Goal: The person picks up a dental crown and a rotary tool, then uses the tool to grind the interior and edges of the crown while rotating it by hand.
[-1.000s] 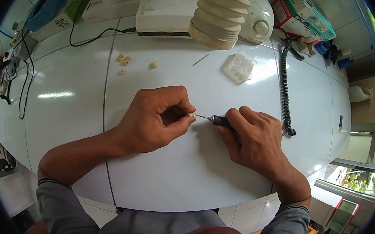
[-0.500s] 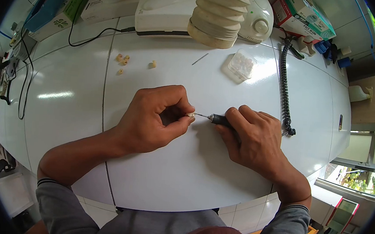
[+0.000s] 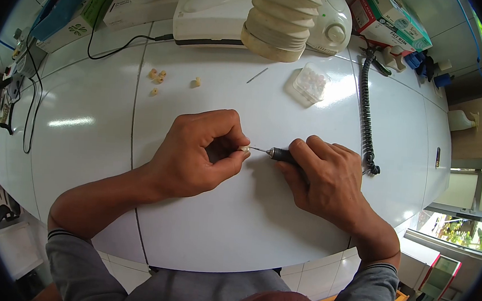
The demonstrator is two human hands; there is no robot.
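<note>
Between the thumb and forefinger of my left hand (image 3: pixel 204 153) is pinched a small cream dental crown (image 3: pixel 244 148), partly covered by the fingertips. My right hand (image 3: pixel 326 177) is closed around a dark rotary handpiece (image 3: pixel 281 154), whose rear part is hidden in the palm. From its tip a thin metal bur (image 3: pixel 259 149) points left and meets the crown or comes very close to it; exact contact is too small to tell. Several yellowish tooth-shaped pieces (image 3: pixel 157 76) lie beyond my left hand, with another such piece (image 3: pixel 196 82) apart from them.
Past my hands lie a loose metal bur (image 3: pixel 257 75) and a clear box (image 3: pixel 312 82) of small pale pieces. A ribbed suction hose (image 3: pixel 282 23) hangs over the table's far side. To the right runs a coiled black cord (image 3: pixel 364 103); boxes (image 3: pixel 390 21) stand behind it.
</note>
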